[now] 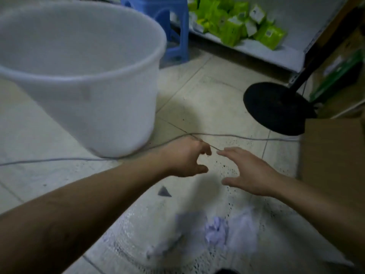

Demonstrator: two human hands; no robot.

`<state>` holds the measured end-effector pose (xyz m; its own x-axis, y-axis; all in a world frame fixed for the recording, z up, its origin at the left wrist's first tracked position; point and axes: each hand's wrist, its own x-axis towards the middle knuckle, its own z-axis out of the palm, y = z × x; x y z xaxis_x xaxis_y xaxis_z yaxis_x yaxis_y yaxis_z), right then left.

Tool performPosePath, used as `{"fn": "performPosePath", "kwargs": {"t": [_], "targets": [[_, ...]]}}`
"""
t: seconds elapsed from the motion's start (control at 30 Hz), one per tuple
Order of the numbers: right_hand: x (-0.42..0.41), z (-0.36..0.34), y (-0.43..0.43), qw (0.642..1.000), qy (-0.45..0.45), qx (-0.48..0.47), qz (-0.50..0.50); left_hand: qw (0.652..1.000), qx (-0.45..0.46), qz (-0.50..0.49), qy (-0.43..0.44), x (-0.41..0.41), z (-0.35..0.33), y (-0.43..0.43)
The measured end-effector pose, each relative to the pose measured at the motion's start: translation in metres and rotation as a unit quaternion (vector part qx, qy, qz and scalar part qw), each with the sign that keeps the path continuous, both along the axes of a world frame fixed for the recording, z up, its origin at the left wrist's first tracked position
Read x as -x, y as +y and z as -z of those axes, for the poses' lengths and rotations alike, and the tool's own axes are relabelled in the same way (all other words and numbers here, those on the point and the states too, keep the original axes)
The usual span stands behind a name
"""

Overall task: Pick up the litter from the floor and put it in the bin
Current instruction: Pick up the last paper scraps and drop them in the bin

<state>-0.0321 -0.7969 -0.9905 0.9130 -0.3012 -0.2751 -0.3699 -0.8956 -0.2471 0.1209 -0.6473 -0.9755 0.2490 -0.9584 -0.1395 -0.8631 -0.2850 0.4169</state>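
Observation:
A large white plastic bin (94,107) stands on the tiled floor at the upper left, its mouth facing me. Crumpled pale-purple and white paper litter (216,231) lies on a clear bubble-wrap sheet (138,230) near the bottom middle. A small grey triangular scrap (164,192) lies on the tile beside the sheet. My left hand (185,159) hovers just right of the bin's base, fingers curled apart, holding nothing. My right hand (246,171) reaches forward beside it, fingers spread and empty. Both hands are beyond the litter.
A grey cable (246,137) runs across the floor past the bin. A black round stand base (276,107) sits at the right, a cardboard box (333,155) beside it. A blue stool (169,26) and a low shelf with green packets (233,22) stand behind.

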Motion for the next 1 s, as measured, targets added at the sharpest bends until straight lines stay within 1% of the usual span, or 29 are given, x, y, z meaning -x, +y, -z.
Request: {"fn": "performPosePath", "kwargs": {"t": [0.1, 0.2, 0.27, 0.4, 0.43, 0.5, 0.57, 0.63, 0.7, 0.73, 0.83, 0.9, 1.0], "targets": [[0.038, 0.044, 0.000, 0.997, 0.065, -0.029, 0.010, 0.998, -0.050, 0.010, 0.046, 0.036, 0.056, -0.003], [0.069, 0.075, -0.007, 0.992, 0.110, -0.059, 0.036, 0.993, -0.061, -0.010, 0.103, 0.070, 0.101, 0.009], [0.086, 0.091, -0.010, 0.986, 0.140, -0.065, 0.057, 0.990, -0.074, -0.007, 0.122, 0.091, 0.124, 0.016], [0.112, 0.122, -0.003, 0.964, 0.263, -0.014, 0.041, 0.991, -0.109, 0.028, 0.074, 0.126, 0.159, 0.021], [0.118, 0.130, 0.002, 0.961, 0.273, -0.002, 0.038, 0.991, -0.113, 0.033, 0.058, 0.130, 0.164, 0.022], [0.126, 0.144, 0.011, 0.970, 0.240, 0.017, 0.046, 0.993, -0.110, 0.038, 0.028, 0.135, 0.170, 0.022], [0.131, 0.153, 0.014, 0.983, 0.174, 0.024, 0.062, 0.995, -0.093, 0.040, 0.001, 0.137, 0.173, 0.020], [0.132, 0.158, 0.011, 0.991, 0.103, -0.003, 0.088, 0.996, -0.079, 0.028, -0.012, 0.136, 0.174, 0.015], [0.126, 0.156, 0.004, 0.991, 0.051, -0.035, 0.114, 0.998, -0.069, -0.004, 0.001, 0.133, 0.174, 0.012], [0.121, 0.153, -0.001, 0.990, 0.048, -0.045, 0.122, 0.998, -0.064, -0.022, 0.016, 0.131, 0.174, 0.011], [0.100, 0.138, -0.014, 0.982, 0.084, -0.101, 0.132, 0.994, -0.041, -0.073, 0.074, 0.120, 0.171, 0.011], [0.089, 0.126, -0.019, 0.980, 0.072, -0.126, 0.133, 0.988, -0.023, -0.116, 0.097, 0.112, 0.167, 0.009], [0.076, 0.110, -0.020, 0.977, 0.025, -0.157, 0.141, 0.981, 0.006, -0.160, 0.106, 0.099, 0.160, 0.005]]}}
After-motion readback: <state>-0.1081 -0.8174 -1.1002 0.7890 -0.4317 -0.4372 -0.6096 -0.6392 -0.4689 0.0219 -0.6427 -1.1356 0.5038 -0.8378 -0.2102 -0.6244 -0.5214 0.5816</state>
